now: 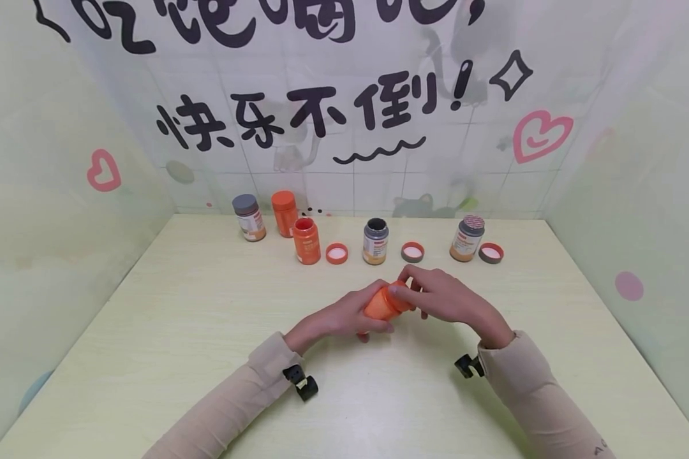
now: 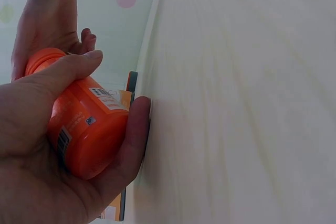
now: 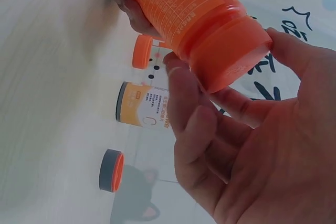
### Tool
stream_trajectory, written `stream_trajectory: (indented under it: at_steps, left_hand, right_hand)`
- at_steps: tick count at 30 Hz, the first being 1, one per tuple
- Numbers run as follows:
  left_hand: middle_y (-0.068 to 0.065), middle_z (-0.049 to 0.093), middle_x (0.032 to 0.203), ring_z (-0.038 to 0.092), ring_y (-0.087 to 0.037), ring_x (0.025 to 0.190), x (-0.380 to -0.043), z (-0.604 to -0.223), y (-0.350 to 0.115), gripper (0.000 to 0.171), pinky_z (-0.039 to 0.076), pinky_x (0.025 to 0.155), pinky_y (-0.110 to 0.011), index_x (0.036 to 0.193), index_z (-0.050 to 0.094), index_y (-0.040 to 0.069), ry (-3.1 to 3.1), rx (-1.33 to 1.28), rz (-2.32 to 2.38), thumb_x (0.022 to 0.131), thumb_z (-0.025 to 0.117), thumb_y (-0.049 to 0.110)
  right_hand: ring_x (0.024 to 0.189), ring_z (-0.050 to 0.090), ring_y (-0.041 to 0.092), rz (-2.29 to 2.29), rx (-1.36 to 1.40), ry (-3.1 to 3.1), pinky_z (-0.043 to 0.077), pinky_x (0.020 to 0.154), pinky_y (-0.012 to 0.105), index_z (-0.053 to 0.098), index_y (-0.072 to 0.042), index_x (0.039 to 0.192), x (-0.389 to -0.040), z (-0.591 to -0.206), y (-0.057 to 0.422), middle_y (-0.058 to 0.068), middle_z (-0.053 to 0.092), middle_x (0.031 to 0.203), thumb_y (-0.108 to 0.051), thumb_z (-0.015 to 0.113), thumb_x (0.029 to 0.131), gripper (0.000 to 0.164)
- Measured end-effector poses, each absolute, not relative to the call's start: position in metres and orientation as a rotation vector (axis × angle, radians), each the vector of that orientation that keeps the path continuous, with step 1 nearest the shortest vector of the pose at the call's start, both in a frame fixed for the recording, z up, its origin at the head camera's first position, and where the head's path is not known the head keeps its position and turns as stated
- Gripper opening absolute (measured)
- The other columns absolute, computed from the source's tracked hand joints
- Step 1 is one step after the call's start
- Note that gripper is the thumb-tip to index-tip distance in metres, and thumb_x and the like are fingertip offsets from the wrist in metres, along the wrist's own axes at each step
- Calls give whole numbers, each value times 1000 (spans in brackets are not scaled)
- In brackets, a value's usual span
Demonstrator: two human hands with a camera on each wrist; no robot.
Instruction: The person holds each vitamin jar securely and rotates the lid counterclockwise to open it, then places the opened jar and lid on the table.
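Above the middle of the table, my left hand (image 1: 344, 315) grips the body of an orange bottle (image 1: 381, 308), tilted with its cap end up toward the right. In the left wrist view the thumb lies along one side and the fingers wrap beneath the base. My right hand (image 1: 444, 294) pinches the bottle's orange cap (image 3: 231, 53) between thumb and fingers. The cap sits on the bottle's neck. Part of the bottle is hidden by the left hand.
Behind the hands stand an open orange bottle (image 1: 307, 243), an open grey bottle (image 1: 376, 243) and a grey bottle with a sealed mouth (image 1: 467, 240). Loose caps (image 1: 337, 254) lie beside them. Farther left are a capped grey bottle (image 1: 249, 220) and a capped orange bottle (image 1: 285, 215).
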State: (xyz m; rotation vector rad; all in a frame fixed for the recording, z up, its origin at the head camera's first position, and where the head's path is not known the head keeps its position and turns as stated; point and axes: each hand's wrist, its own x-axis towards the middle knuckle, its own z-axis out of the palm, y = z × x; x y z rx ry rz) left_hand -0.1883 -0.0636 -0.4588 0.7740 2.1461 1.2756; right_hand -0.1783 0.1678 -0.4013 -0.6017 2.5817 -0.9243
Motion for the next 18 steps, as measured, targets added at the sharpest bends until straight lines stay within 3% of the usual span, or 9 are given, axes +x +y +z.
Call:
stream_trajectory:
  at_steps: [6, 11, 18]
  left_hand:
    - [-2, 59, 119, 61, -22, 102, -188, -459, -64, 56, 62, 68, -34, 139, 45, 29, 2147, 777, 1275, 94, 76, 26]
    - [-2, 59, 115, 62, -22, 99, -188, -458, -63, 54, 61, 67, -33, 138, 45, 27, 2164, 780, 1265, 94, 76, 25]
    - [-3, 59, 114, 62, -22, 98, -188, -459, -62, 55, 62, 66, -34, 137, 45, 27, 2164, 770, 1274, 93, 77, 23]
  right_hand:
    - [82, 69, 23, -937, -654, 2568, 56, 71, 33, 58, -17, 126, -179, -400, 169, 5, 69, 104, -50, 63, 99, 43]
    - [97, 65, 18, -927, -801, 2590, 58, 80, 31, 59, -14, 128, -178, -397, 172, 1, 70, 108, -29, 69, 96, 37]
    - [101, 66, 20, -972, -932, 2586, 61, 83, 37, 58, -15, 122, -180, -396, 172, -1, 68, 112, -8, 75, 85, 41]
